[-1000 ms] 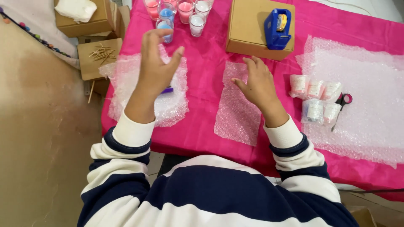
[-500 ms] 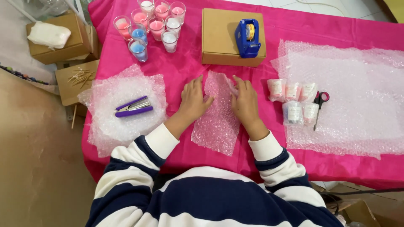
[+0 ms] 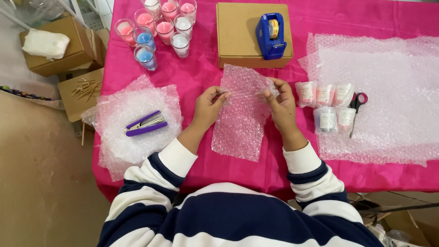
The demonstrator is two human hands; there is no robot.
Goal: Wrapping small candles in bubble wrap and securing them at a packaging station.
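Observation:
A small sheet of clear bubble wrap [image 3: 242, 114] lies on the pink tablecloth [image 3: 201, 73] in front of me. My left hand [image 3: 208, 106] pinches its left edge near the top, and my right hand [image 3: 281, 101] pinches its right edge at the same height. The far end of the sheet is lifted slightly between my fingers.
A purple stapler [image 3: 146, 123] rests on a stack of bubble wrap [image 3: 132, 137] at the left. Several glass candles [image 3: 155, 25] stand at the back left. A blue tape dispenser [image 3: 270, 35] sits on a cardboard box [image 3: 238, 34]. Wrapped candles [image 3: 327, 105] and scissors [image 3: 356, 107] lie on a big bubble-wrap sheet [image 3: 388, 91].
My left hand came down from mid-air to the small sheet. Both hands pressed it flat, then moved up and took hold of its side edges.

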